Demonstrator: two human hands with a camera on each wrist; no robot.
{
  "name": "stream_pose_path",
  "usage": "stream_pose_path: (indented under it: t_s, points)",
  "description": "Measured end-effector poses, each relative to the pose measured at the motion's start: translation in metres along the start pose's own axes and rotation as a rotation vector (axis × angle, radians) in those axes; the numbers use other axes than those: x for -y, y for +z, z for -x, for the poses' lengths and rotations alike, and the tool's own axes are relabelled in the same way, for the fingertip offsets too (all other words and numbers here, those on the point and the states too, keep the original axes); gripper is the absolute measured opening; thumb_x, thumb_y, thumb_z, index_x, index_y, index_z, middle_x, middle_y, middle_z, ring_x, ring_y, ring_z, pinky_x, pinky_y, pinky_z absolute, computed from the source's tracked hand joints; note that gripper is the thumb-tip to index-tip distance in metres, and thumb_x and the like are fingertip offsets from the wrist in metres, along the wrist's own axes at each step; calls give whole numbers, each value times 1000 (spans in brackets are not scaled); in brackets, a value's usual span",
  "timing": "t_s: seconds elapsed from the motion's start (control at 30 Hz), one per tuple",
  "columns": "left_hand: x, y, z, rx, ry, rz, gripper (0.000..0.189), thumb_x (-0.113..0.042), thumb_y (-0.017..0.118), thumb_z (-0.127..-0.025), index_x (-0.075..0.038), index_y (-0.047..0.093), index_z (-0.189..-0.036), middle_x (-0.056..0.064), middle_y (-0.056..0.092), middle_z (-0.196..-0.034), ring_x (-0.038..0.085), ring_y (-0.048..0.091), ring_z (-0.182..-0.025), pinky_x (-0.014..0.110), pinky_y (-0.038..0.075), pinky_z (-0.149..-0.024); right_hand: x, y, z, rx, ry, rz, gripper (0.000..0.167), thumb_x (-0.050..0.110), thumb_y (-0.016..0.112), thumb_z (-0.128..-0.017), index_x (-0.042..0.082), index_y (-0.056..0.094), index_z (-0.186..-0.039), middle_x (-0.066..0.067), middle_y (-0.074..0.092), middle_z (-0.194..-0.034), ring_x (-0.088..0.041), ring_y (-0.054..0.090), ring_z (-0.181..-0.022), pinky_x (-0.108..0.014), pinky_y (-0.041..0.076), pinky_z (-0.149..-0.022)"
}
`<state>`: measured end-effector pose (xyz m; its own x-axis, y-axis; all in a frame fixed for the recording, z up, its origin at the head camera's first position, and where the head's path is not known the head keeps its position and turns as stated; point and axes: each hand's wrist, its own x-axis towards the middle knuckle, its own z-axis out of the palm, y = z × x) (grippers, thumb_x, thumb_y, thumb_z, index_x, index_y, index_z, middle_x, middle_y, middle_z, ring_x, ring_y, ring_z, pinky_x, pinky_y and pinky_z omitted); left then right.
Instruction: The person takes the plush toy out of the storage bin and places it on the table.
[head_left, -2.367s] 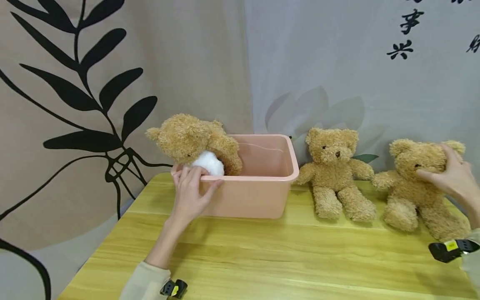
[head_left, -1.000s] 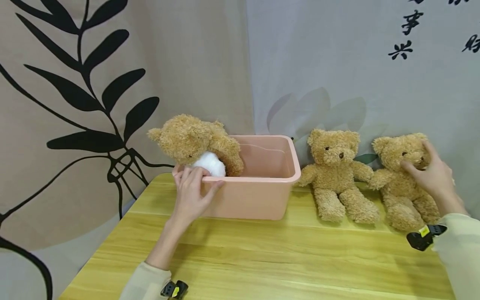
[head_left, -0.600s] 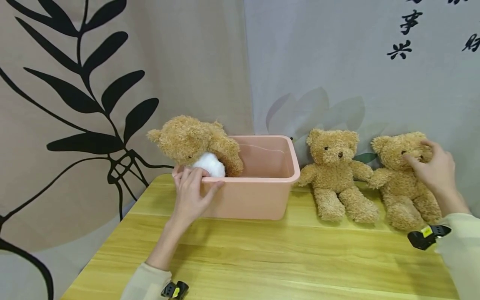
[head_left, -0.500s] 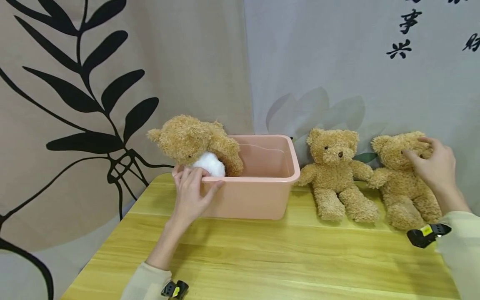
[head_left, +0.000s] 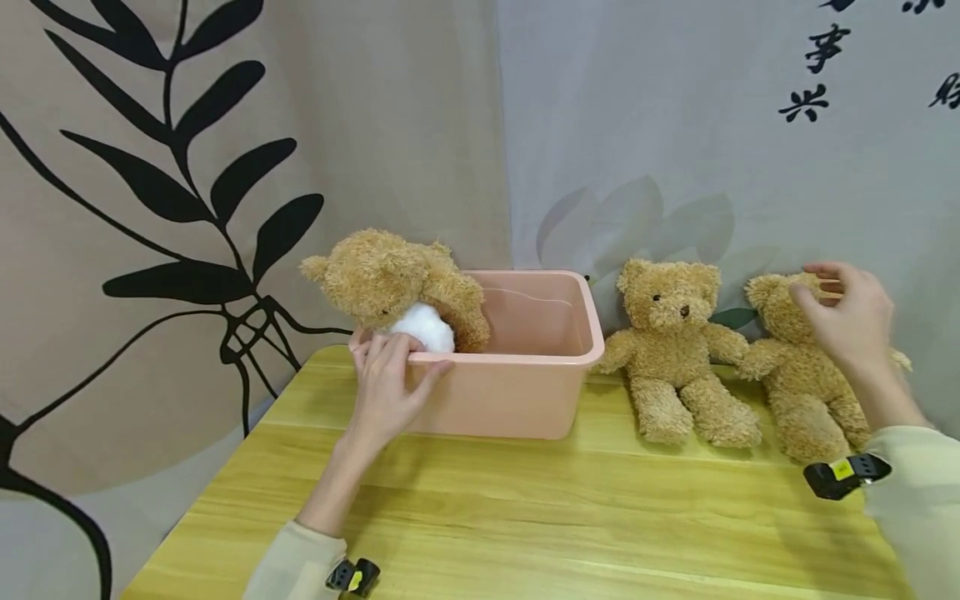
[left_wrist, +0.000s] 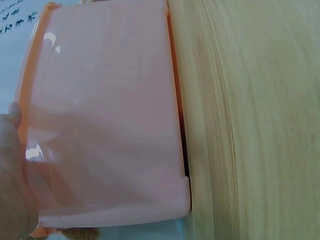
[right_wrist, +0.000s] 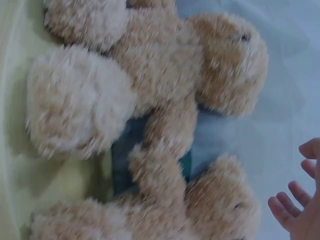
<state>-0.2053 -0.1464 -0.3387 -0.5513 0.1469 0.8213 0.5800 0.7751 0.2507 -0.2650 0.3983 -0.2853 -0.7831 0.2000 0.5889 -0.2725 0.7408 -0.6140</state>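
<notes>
- While the left hand (head_left: 386, 383) grips the near rim of the box (head_left: 495, 396), fingers hooked over it and thumb outside, the box stands at the back left corner of the table (head_left: 562, 517);
- the right hand (head_left: 855, 325), fingers loosely bent and holding nothing, is near the head of the right-hand bear (head_left: 802, 383);
- that bear and the middle bear (head_left: 667, 350) sit along the back edge, arms meeting;
- the third bear (head_left: 382, 275) slumps in the box, head over its left rim; a white fluffy thing (head_left: 425, 327) is beside it.

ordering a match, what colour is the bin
The bin is salmon pink, clearest in the head view.
</notes>
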Motion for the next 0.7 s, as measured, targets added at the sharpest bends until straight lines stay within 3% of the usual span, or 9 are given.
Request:
stream_pose_path:
  t_s: [0.07, 0.27, 0.7]
  points:
    - [0, 0, 0, 3, -4, 0, 62, -68, 51, -95, -7, 55, -90, 3, 53, -77, 25, 43, -83, 62, 18, -105, 10, 3, -1, -2, -40, -26, 43, 24, 58, -99, -5, 59, -131, -15, 49, -120, 11, 40, -90, -3, 35, -74]
    - [-1, 0, 0, 4, -6, 2, 63, -69, 50, -95, -6, 56, -91, 3, 55, -79, 26, 43, -83, 62, 18, -105, 44, 12, -1, 31, -131, -58, 40, 21, 60, -100, -4, 60, -131, -18, 51, -125, 9, 43, -93, -6, 37, -79]
    - [-1, 0, -1, -2, -3, 3, 65, -70, 49, -95, -6, 57, -91, 3, 55, -78, 26, 44, -83, 63, 17, -105, 105, 56, 16, 83, -299, -186, 31, 14, 67, -97, -1, 64, -125, -17, 60, -120, -11, 55, -102, -14, 45, -85]
